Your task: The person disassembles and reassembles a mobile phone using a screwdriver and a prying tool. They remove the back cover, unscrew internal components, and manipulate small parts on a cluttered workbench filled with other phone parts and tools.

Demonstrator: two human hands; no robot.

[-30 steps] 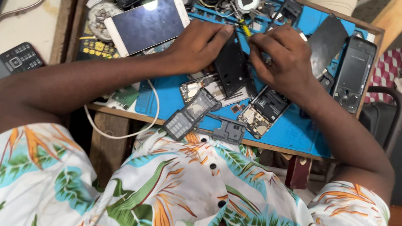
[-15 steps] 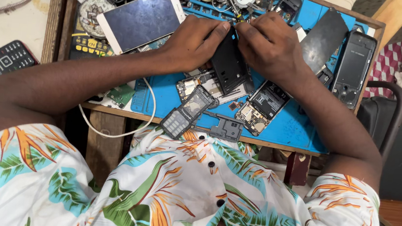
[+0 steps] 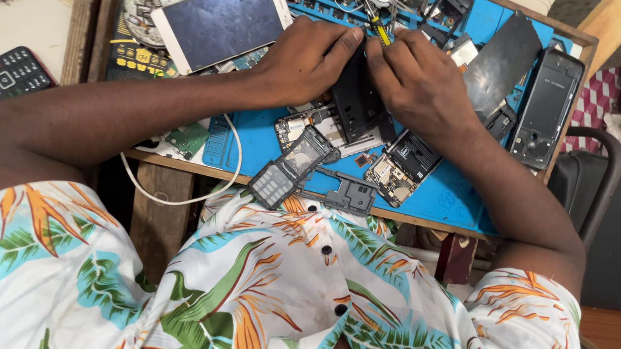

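A white smartphone (image 3: 223, 21) lies face-up at the far left of the blue work mat (image 3: 446, 196). A grey keypad phone front (image 3: 286, 168) hangs over the mat's near edge, a circuit board (image 3: 402, 169) just right of it. A black rear cover (image 3: 547, 107) rests at the mat's right end.

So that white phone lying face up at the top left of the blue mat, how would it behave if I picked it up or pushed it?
The white phone looks like a thin, stiff slab, so it probably won't flex. Its glossy glass face suggests it is slippery and easy to crack. It rests tilted on loose parts rather than flat on the blue mat, so a push might make it rock or slide off.
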